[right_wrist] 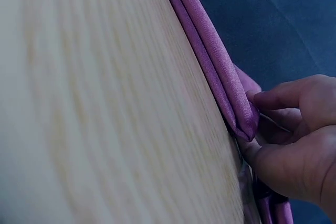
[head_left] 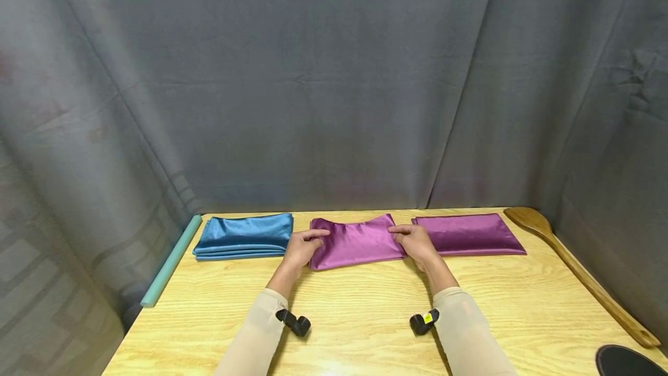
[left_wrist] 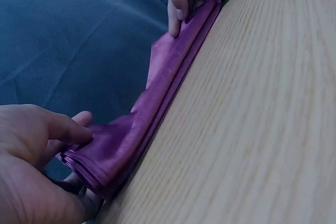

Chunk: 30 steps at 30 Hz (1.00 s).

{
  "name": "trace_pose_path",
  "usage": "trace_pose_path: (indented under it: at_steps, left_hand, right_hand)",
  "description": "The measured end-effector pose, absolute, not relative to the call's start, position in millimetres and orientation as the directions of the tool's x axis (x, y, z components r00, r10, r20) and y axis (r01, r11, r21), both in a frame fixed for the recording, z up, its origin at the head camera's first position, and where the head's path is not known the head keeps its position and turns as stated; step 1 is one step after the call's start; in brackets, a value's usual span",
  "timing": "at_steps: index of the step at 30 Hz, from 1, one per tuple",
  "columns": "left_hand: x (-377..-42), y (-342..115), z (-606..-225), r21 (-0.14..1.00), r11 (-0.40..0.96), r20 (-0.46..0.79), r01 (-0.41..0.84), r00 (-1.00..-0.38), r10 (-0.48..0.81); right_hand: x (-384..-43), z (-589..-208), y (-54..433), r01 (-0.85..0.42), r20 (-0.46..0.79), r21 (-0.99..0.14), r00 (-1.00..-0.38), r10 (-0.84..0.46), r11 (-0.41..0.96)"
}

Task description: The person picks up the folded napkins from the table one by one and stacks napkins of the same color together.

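Pinching opposite ends of the folded magenta cloth (head_left: 356,241), the left hand (head_left: 301,249) and right hand (head_left: 416,243) flank its left-right long axis, mid-surface (head_left: 365,306) between blue cloth (head_left: 245,235) and purple cloth (head_left: 469,234).

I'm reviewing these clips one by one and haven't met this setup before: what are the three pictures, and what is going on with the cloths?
No machine here: a person works with bare hands. The wide picture comes from a head camera; the two close-ups come from cameras on each wrist. On the wooden table lie a folded blue cloth, a folded purple cloth, a wooden spatula and a teal tube. The left hand and right hand each pinch an end of the middle magenta cloth.
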<state>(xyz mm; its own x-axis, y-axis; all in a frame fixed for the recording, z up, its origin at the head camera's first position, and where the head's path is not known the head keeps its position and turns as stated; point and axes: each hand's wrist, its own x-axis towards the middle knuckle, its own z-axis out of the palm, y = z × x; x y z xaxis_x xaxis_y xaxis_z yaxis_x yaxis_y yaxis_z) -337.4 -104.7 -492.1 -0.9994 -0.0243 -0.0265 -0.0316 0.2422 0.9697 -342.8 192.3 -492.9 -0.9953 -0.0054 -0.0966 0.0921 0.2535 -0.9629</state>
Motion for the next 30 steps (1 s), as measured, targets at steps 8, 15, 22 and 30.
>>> trace_pose_path:
  at_steps: [8, 15, 22, 30]
  left_hand:
    - [-335.2, -108.2, -488.8, 0.966, 0.258, -0.008, 0.010, -0.998, 0.066]
    - [-335.2, -113.4, -493.3, 0.967, 0.256, -0.034, -0.002, -0.992, 0.124]
    - [-334.0, -118.7, -489.6, 0.974, 0.225, -0.015, 0.016, -0.991, 0.136]
    - [-332.5, -120.1, -475.8, 0.982, 0.189, 0.001, 0.030, -0.988, 0.153]
  right_hand:
    - [-342.9, -489.6, 196.0, 0.070, -0.072, -0.966, -0.997, 0.000, 0.250]
    - [-341.5, -492.2, 198.0, 0.045, -0.061, -0.968, -0.996, -0.058, 0.247]
    - [-340.8, -491.1, 200.3, 0.068, -0.083, -0.983, -0.993, -0.085, 0.173]
    - [-342.1, -482.0, 213.2, 0.051, -0.059, -0.995, -0.992, -0.107, 0.081]
